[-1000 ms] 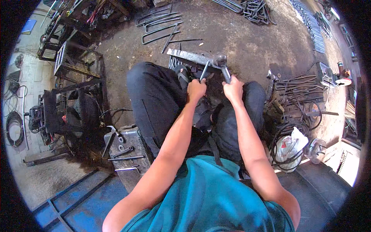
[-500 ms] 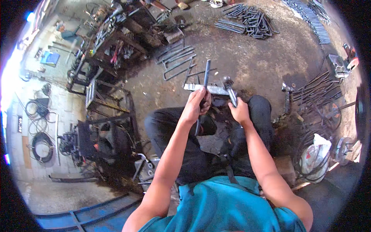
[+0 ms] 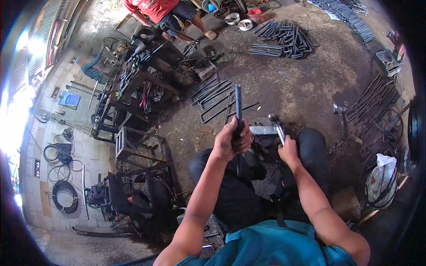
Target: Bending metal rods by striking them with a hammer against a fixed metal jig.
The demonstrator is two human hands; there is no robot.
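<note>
My left hand (image 3: 233, 141) is closed round a dark metal rod (image 3: 238, 103), which stands nearly upright above and below the fist. In my right hand (image 3: 287, 150) is the handle of a hammer (image 3: 280, 132) with a rounded metal head, pointing up and away from me. A flat pale metal block (image 3: 262, 130) lies between the two hands, just beyond my knees; the left fist partly hides it. Several bent rods (image 3: 217, 98) lie on the floor past my left hand.
A heap of bent rods (image 3: 288, 39) lies far off. To the left are a cluttered metal workbench (image 3: 128, 88) and a metal frame (image 3: 137, 146). A person in a red shirt (image 3: 155, 8) stands at the far left. More rods (image 3: 370, 97) and a white sack (image 3: 382, 177) lie at the right.
The view has swung up and left, bringing the red-shirted person and buckets into sight. My left fist has turned, showing more of its back. Both hands keep hold of the rod and hammer.
</note>
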